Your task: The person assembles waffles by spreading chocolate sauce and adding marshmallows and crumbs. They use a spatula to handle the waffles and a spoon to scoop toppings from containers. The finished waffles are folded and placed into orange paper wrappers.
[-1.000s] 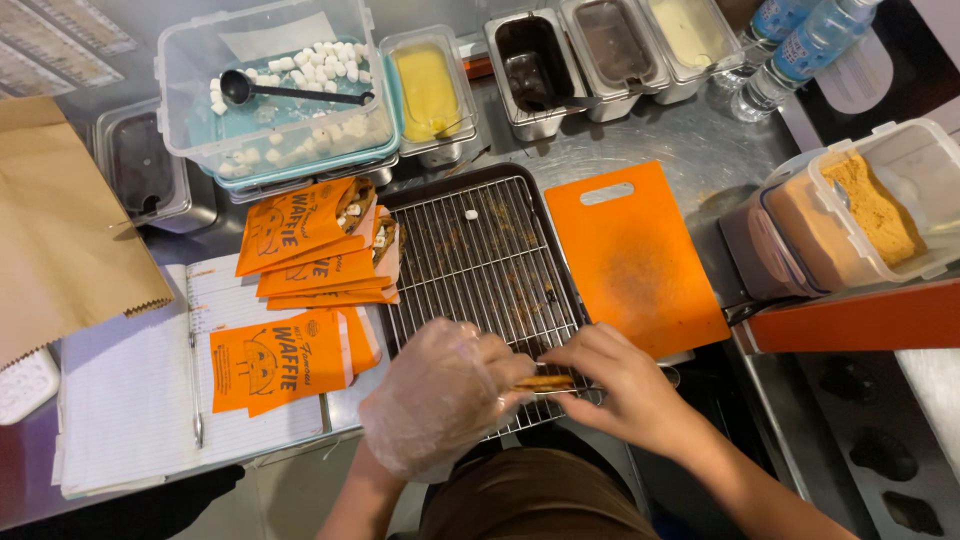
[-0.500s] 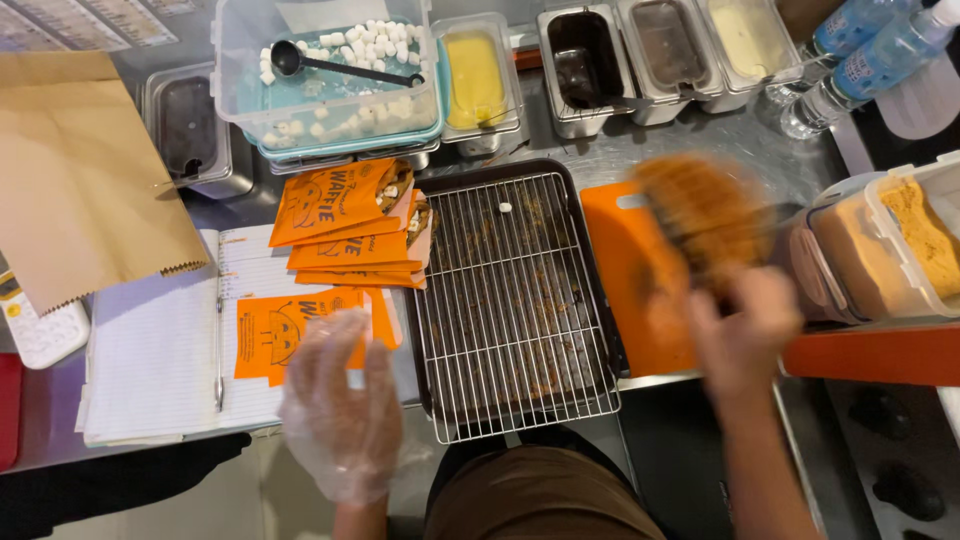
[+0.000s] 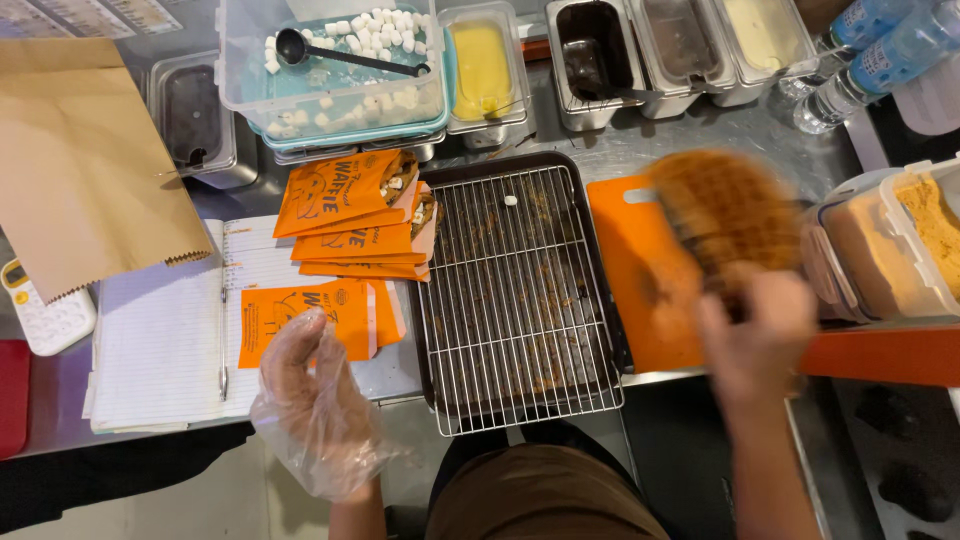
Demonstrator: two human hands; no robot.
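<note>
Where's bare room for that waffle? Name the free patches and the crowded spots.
Free: the wire rack, bare apart from crumbs, and the orange cutting board between the rack and the right hand holding the waffle. Crowded: the orange sleeves by the gloved left hand, and the topping tubs behind.

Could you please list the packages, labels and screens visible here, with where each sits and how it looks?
Orange paper sleeves: fanned stack left of the wire rack, white print.
Single orange sleeve: flat on the notebook, by the gloved left hand.
Brown paper bag: far left, flat, plain.
Water bottles: top right, clear, blue labels.
White calculator: left edge, small screen.
</note>
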